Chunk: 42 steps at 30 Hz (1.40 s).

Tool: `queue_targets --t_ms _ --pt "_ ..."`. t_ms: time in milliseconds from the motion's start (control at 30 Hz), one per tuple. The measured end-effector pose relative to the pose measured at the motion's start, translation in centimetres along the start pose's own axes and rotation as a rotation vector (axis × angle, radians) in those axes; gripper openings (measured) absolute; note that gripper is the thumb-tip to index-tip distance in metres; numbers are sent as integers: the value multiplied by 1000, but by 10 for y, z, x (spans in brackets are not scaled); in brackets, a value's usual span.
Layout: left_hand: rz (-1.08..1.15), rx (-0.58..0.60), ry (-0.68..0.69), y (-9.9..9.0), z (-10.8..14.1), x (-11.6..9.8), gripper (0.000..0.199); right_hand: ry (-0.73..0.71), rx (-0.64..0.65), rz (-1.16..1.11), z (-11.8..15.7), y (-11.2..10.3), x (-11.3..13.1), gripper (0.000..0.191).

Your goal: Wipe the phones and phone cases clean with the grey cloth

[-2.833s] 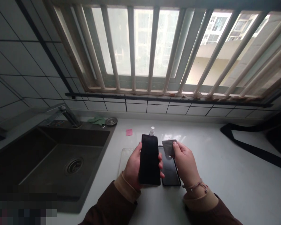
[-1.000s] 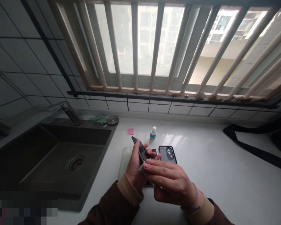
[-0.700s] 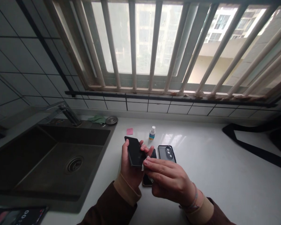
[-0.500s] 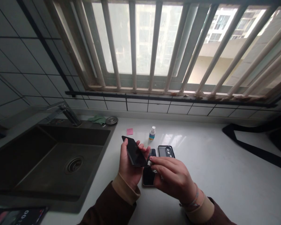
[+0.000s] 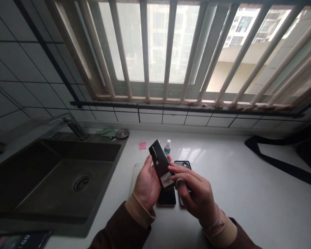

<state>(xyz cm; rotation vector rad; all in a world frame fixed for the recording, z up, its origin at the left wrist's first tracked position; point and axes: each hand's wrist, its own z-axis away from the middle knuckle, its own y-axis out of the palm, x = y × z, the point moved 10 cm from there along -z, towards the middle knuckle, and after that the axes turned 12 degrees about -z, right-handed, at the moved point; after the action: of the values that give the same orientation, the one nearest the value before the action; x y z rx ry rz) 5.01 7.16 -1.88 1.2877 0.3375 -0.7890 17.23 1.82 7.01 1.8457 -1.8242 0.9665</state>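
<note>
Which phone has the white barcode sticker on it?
The dark phone held tilted in the left hand; the sticker sits near its lower end. The phone lying flat on the counter shows none.

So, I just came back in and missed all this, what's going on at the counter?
A person is holding a dark smartphone in their left hand, its back facing up with a white barcode sticker showing. The fingers of their right hand touch the phone near the sticker. Beneath the hands lie a second phone and a partly hidden dark phone case, with a small spray bottle behind them on the white counter.
</note>
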Motion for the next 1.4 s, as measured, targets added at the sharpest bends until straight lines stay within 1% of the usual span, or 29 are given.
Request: queue_targets --t_ms 33,100,133,200,267,300,367,400,467,500,567,600,633,667,733,800,833,900,967,1033,1167,1300,1400 --pt "34 15 1 4 1 -3 48 43 -40 -27 0 -4 -5 27" --pt "76 17 10 8 4 -9 58 181 -128 -114 2 -11 -22 23" --pt "87 7 7 9 6 -10 62 266 -157 -168 4 -12 -33 26" --pt "97 -27 -24 8 7 -8 66 437 -163 -258 10 -8 -56 34" --pt "83 -73 -55 4 7 -4 65 578 -168 -282 17 -7 -77 42" --pt "69 -98 -68 0 7 -1 63 636 -204 -269 21 -11 -87 44" --pt "30 -125 -97 -5 6 5 57 732 -343 -227 32 -28 -107 48" --pt "6 -116 -118 -6 5 8 56 771 -416 -222 37 -37 -116 50" --pt "-46 -55 -172 -2 5 16 57 825 -526 -207 46 -53 -128 56" --pt "-77 -10 -208 1 6 21 59 816 -559 -151 47 -61 -127 57" --pt "-141 78 -304 8 10 32 63 723 -585 52 42 -76 -114 56" --pt "-171 114 -358 11 12 39 65 643 -572 168 36 -79 -102 53" --pt "-199 145 -413 12 15 45 67 552 -535 266 29 -77 -89 50" --pt "-224 172 -464 13 18 52 68 461 -475 332 22 -71 -77 46" --pt "-260 194 -529 12 22 61 70 309 -298 375 10 -48 -62 39" --pt "-268 176 -530 7 21 66 67 205 -120 360 4 -24 -55 36" --pt "-254 163 -513 5 19 67 64 169 -57 351 3 -15 -54 37" --pt "-185 160 -463 4 13 66 58 113 16 342 2 -4 -52 39" --pt "-86 181 -394 7 7 60 56 74 69 335 2 3 -50 40" --pt "0 164 -321 8 1 50 56 33 137 319 2 12 -45 39" --pt "47 9 -261 -5 -5 35 56 -24 290 226 5 36 -28 36" --pt "-11 -171 -182 -22 -5 21 58 37 395 54 8 49 -19 32" --pt "-24 -205 -147 -27 -5 16 59 118 420 -85 8 49 -16 32"
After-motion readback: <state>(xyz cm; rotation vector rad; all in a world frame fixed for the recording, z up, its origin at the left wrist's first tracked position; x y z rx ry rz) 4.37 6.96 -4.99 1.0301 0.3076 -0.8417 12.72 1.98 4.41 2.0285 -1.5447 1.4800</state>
